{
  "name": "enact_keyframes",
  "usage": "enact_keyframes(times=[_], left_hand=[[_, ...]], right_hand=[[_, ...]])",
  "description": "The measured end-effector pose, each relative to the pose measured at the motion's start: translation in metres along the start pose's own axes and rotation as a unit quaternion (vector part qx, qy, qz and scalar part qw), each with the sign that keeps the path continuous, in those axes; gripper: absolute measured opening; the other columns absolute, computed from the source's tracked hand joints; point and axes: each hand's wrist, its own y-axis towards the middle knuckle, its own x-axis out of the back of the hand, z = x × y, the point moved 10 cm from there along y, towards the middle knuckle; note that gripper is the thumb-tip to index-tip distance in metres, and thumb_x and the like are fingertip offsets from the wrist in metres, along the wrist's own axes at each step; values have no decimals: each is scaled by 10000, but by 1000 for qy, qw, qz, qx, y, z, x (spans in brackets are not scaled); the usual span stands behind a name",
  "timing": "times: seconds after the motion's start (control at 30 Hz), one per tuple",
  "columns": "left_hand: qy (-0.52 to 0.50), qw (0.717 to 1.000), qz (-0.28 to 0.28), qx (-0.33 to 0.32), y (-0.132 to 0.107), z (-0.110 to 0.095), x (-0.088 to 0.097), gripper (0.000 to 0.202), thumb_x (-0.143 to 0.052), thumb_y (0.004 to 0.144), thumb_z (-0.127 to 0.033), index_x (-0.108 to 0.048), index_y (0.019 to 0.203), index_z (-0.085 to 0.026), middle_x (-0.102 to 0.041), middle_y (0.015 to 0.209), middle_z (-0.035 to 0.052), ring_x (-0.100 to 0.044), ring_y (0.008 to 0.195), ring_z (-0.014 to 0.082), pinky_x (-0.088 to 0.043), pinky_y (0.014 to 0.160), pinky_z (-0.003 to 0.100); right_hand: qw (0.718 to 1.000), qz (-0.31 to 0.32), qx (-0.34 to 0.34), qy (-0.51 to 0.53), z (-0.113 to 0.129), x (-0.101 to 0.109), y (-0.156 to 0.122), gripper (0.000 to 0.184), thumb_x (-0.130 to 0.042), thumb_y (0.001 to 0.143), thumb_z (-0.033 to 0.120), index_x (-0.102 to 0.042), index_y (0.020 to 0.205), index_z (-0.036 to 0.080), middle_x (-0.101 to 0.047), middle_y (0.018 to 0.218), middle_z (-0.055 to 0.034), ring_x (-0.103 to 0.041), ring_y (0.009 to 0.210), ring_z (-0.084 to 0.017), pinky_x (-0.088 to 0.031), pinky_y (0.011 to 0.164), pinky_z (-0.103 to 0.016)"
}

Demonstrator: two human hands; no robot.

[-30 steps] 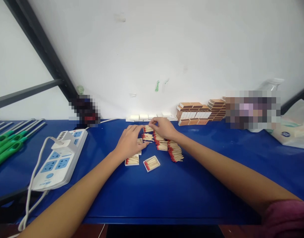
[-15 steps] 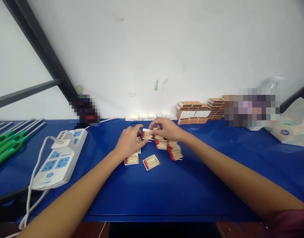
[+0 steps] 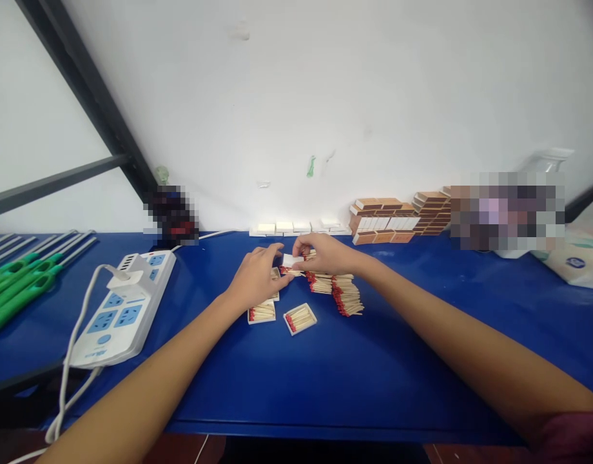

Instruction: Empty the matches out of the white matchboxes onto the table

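My right hand (image 3: pixel 323 252) pinches a small white matchbox tray (image 3: pixel 291 260), tilted above a heap of red-headed matches (image 3: pixel 291 270). My left hand (image 3: pixel 256 276) is just left of it, thumb and fingers apart, with the thumb beside those matches; whether it touches them I cannot tell. Under the left hand, a tray with matches (image 3: pixel 276 291) is partly hidden, and another filled tray (image 3: pixel 261 312) lies in front of it. One more tray of matches (image 3: pixel 300 319) sits by itself nearer me. Further loose matches (image 3: pixel 347 296) are heaped to the right, below my right wrist.
White trays (image 3: pixel 291 229) are lined up along the wall. Brown matchboxes (image 3: pixel 386 222) are stacked at the back right. A power strip (image 3: pixel 125 309) with a cable and several green-handled tools (image 3: pixel 30 277) occupy the left. A plastic pack (image 3: pixel 579 261) lies far right on the blue table (image 3: pixel 374 380).
The white tray in my right hand has tilted, so more of its white face shows. My left hand keeps nearly the same pose. The whole view has shifted slightly.
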Motion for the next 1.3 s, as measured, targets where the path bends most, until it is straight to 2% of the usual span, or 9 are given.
enact_keyframes(times=[0.27, 0.4, 0.57, 0.7, 0.87, 1.0, 1.2, 1.27, 1.3], left_hand=[[-15, 1000, 14, -14, 0, 0, -1, 660, -722, 916, -477, -477, 1474, -226, -728, 1304, 123, -652, 1250, 351, -518, 1032, 531], [-16, 1000, 19, -10, 0, 2, -2, 675, -729, 913, -465, -472, 1481, -208, -720, 1325, 132, -640, 1265, 353, -512, 1049, 542], [-16, 1000, 7, -18, 0, 1, 0, 681, -739, 908, -492, -490, 1480, -218, -729, 1296, 127, -651, 1250, 342, -524, 1036, 529], [-31, 999, -13, -1, 1, 5, 11, 715, -721, 902, -606, -513, 1455, -204, -741, 1243, 118, -662, 1213, 336, -527, 1031, 534], [-30, 997, -65, 15, 3, 9, 31, 567, -668, 958, -574, -565, 1382, -213, -752, 1134, 77, -671, 1110, 297, -537, 979, 485], [-26, 996, -86, 12, 4, 11, 37, 479, -650, 986, -535, -586, 1337, -216, -754, 1097, 60, -673, 1085, 280, -534, 975, 473], [-20, 993, -112, 3, 3, 15, 41, 360, -669, 992, -432, -618, 1278, -220, -763, 994, 37, -676, 1053, 274, -535, 963, 465], [-19, 993, -118, -6, 3, 13, 42, 341, -674, 989, -409, -626, 1267, -218, -764, 957, 30, -675, 1035, 275, -537, 949, 463], [-19, 992, -122, -10, 3, 12, 43, 333, -674, 988, -400, -629, 1263, -218, -764, 944, 28, -674, 1027, 275, -536, 945, 462]], right_hand=[[999, -50, -11, -16, -1, 36, -1, 533, -679, 804, 271, -647, 1334, 229, -653, 953, -31, -535, 730, -173, -459, 700, -323], [993, -111, -14, -39, -10, 68, 6, 363, -606, 877, 288, -713, 1217, 223, -664, 963, -48, -549, 728, -175, -457, 726, -333], [975, -207, -20, -76, -28, 95, 16, 274, -707, 858, 369, -685, 1061, 186, -703, 961, -58, -564, 714, -171, -434, 705, -318], [966, -180, -14, -185, -38, 83, 24, 182, -718, 904, 379, -699, 914, 198, -689, 867, -53, -596, 775, -208, -415, 725, -326], [959, -157, 4, -236, -46, 72, 25, 68, -726, 910, 242, -721, 858, 199, -677, 1070, -109, -616, 1000, -269, -446, 860, -378], [954, -151, -10, -259, -48, 68, 23, 33, -724, 908, 202, -748, 895, 184, -641, 1186, -143, -622, 1053, -300, -471, 863, -410], [954, -138, -13, -265, -23, 71, 22, 82, -706, 914, 196, -761, 973, 181, -674, 1144, -145, -645, 990, -290, -484, 837, -416], [977, -63, -10, -205, -2, 59, 19, 94, -744, 903, 274, -764, 966, 206, -711, 1031, -107, -654, 919, -260, -487, 787, -386], [988, 14, -13, -153, 8, 43, 15, 147, -780, 881, 350, -767, 956, 225, -725, 960, -83, -654, 860, -243, -485, 737, -366]])
